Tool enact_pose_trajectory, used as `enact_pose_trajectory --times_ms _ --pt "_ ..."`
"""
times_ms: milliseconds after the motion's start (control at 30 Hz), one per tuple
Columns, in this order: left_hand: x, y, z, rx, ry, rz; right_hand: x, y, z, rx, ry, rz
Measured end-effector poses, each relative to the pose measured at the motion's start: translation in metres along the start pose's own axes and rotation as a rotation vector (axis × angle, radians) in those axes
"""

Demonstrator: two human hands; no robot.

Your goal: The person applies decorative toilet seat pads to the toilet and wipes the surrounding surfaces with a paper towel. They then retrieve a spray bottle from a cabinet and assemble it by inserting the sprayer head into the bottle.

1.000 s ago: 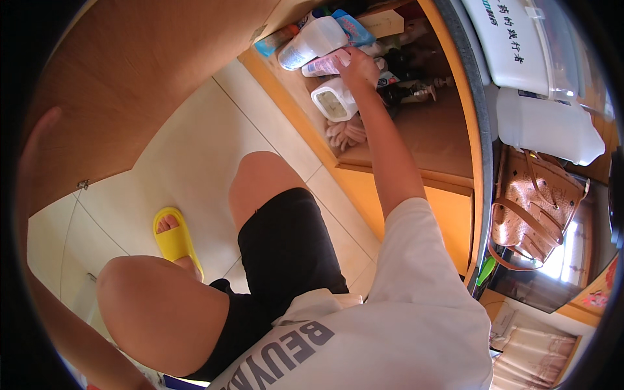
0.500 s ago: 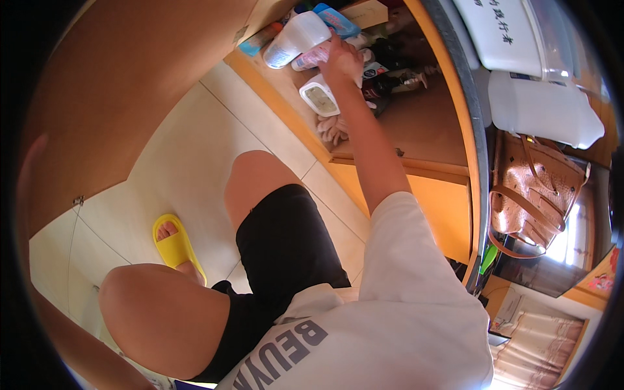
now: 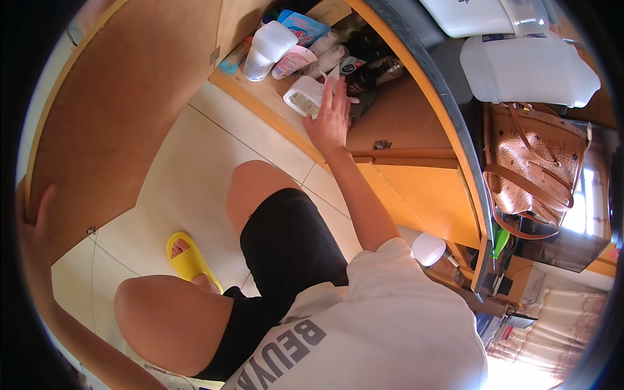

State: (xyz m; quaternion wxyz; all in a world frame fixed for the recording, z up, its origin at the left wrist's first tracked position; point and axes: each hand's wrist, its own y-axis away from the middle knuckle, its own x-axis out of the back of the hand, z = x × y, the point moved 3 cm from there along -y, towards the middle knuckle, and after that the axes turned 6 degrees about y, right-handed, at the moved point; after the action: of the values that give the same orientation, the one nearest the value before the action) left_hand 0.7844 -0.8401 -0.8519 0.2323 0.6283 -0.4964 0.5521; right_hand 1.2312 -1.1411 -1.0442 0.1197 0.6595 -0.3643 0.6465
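My right hand point(image 3: 331, 117) reaches into the open low cabinet point(image 3: 396, 123) with its fingers spread and nothing in it. It lies beside a small white rectangular container point(image 3: 302, 101) on the cabinet floor, touching or nearly touching it. Past the fingers lie a dark bottle point(image 3: 367, 71), a pink-and-white tube point(image 3: 294, 62), a white tub point(image 3: 266, 49) and a blue packet point(image 3: 302, 26). My left hand point(image 3: 39, 211) sits at the far left on the edge of the open wooden cabinet door point(image 3: 123, 110), fingers curled on it.
I crouch on a pale tiled floor point(image 3: 182, 169), one foot in a yellow slipper point(image 3: 188, 260). On the dark counter above stand a white jug point(image 3: 526, 68) and a brown handbag point(image 3: 533, 162). A small white lid-like object point(image 3: 429, 248) lies near my right shoulder.
My right hand was up at the pink-and-white tube by the white tub; it has let go and come down beside the white container, fingers now spread.
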Motion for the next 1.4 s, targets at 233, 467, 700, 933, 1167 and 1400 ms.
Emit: enact_pose_trajectory --times_ms 233,467,700,933,1167,1400 --pt "-0.01 0.001 0.004 0.38 0.188 -0.079 0.007 -0.001 0.03 -0.074 -0.232 0.381" --pt "-0.021 -0.009 0.02 0.673 0.391 -0.126 0.013 -0.085 0.068 -0.215 -0.262 0.39" --pt "0.005 -0.017 0.025 0.556 0.369 -0.134 -0.034 -0.202 0.072 0.062 -0.123 0.334" --pt "-0.012 -0.021 0.021 0.56 0.558 -0.088 -0.019 -0.223 0.07 -0.111 0.062 0.403" --pt "-0.004 -0.021 0.023 0.483 0.382 0.04 -0.007 -0.232 0.086 0.109 -0.12 0.46" --pt "0.004 -0.022 0.033 0.645 0.511 -0.013 -0.012 -0.17 0.038 -0.139 -0.276 0.505"
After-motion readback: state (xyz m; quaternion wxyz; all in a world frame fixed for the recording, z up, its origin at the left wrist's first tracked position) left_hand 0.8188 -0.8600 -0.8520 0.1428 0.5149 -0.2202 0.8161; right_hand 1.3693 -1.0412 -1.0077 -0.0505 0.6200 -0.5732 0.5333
